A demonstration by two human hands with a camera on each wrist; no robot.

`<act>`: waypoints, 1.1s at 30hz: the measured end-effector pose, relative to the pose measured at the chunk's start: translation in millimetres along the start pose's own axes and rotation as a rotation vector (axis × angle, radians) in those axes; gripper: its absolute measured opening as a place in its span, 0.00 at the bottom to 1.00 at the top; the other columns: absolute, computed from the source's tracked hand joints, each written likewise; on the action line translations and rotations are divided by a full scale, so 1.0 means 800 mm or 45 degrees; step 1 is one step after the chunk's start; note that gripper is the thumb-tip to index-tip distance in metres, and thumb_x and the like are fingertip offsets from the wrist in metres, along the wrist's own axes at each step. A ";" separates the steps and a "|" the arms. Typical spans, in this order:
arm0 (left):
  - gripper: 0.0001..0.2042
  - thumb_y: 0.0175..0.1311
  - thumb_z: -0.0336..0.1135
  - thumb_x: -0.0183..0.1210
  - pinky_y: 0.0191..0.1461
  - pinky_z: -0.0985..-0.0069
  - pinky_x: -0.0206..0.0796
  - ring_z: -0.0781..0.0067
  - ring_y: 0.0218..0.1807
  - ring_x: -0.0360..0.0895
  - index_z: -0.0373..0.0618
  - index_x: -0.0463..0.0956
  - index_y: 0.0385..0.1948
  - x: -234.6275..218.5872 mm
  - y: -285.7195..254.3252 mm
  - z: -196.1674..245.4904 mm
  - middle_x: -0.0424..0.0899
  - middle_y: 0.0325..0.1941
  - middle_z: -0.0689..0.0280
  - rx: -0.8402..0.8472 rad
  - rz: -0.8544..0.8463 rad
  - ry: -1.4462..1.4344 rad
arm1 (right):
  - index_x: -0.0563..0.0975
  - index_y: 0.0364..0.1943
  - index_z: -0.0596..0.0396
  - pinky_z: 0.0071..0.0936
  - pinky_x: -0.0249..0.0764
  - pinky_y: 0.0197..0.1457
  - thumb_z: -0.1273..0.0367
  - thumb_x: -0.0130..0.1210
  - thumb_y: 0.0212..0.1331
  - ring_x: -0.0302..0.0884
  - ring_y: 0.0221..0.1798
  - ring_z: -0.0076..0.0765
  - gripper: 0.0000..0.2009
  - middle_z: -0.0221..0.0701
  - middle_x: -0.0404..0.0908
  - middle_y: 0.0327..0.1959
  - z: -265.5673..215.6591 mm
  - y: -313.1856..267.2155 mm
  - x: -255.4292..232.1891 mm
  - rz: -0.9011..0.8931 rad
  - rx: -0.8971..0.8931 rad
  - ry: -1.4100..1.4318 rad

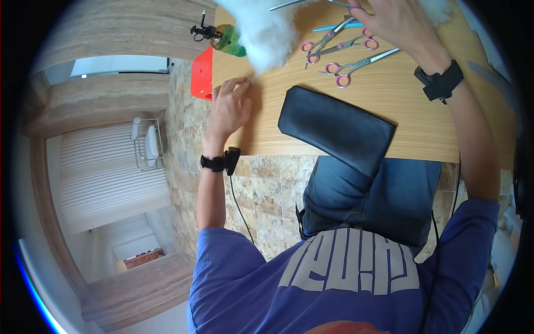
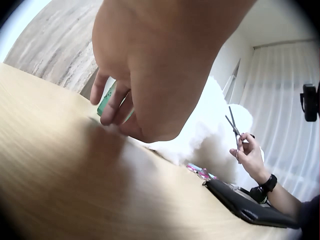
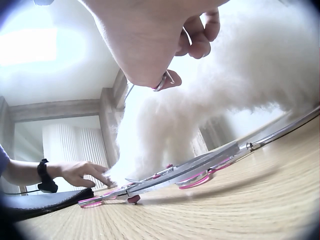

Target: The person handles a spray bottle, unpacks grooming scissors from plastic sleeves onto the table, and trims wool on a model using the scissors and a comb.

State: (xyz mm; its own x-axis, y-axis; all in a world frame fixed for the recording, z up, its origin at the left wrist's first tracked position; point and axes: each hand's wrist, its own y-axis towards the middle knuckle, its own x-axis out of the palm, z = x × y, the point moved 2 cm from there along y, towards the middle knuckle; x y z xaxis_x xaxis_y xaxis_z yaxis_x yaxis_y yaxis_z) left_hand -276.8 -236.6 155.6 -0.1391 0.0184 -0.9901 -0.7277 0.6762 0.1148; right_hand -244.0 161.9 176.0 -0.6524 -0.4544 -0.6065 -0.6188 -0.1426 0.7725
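My right hand (image 1: 397, 25) holds a pair of scissors (image 2: 233, 125) by the finger loops, with the blades parted beside a white fluffy furry figure (image 1: 270, 33). In the head view the scissors' blades cross the fur at the top edge. My left hand (image 1: 230, 108) is low over the left end of the wooden table (image 1: 267, 125), fingers loosely bent with the tips close to the tabletop. In the right wrist view, the left fingertips (image 3: 102, 177) are right at the figure's lower fur. The wrist partly hides the fingers in the left wrist view.
Several pink-looped scissors (image 1: 351, 67) lie beside a blue comb-like strip (image 1: 334, 26). A black zip pouch (image 1: 336, 122) overhangs the front edge. A green spray bottle (image 1: 229, 40) and a red object (image 1: 202, 72) stand at the left edge. Cables (image 1: 239, 206) hang from the wrists.
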 end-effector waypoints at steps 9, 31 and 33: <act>0.28 0.55 0.32 0.59 0.77 0.55 0.53 0.56 0.71 0.70 0.36 0.76 0.63 -0.011 -0.060 0.027 0.75 0.72 0.57 -0.055 -0.097 -0.133 | 0.75 0.40 0.53 0.33 0.67 0.46 0.69 0.63 0.51 0.80 0.28 0.40 0.13 0.30 0.83 0.23 -0.003 -0.001 0.005 0.001 0.014 -0.014; 0.30 0.70 0.51 0.62 0.76 0.58 0.60 0.46 0.74 0.69 0.31 0.76 0.60 0.024 0.036 -0.056 0.75 0.69 0.44 -0.173 -0.042 -0.254 | 0.75 0.42 0.54 0.33 0.68 0.43 0.67 0.65 0.51 0.81 0.28 0.40 0.15 0.30 0.86 0.25 -0.001 0.004 -0.009 0.060 -0.024 -0.004; 0.27 0.67 0.46 0.63 0.76 0.59 0.60 0.47 0.73 0.70 0.31 0.78 0.58 0.025 0.028 -0.051 0.76 0.68 0.44 -0.169 -0.010 -0.247 | 0.75 0.42 0.54 0.33 0.67 0.43 0.67 0.64 0.51 0.81 0.28 0.40 0.15 0.29 0.86 0.24 0.000 0.002 -0.006 0.067 -0.027 -0.009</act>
State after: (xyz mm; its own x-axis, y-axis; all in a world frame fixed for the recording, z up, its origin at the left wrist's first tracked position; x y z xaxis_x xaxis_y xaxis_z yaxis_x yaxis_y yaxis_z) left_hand -323.4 -251.2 141.7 -0.0107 0.1635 -0.9865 -0.8118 0.5746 0.1040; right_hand -242.2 163.8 180.1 -0.6868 -0.4557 -0.5663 -0.5743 -0.1373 0.8070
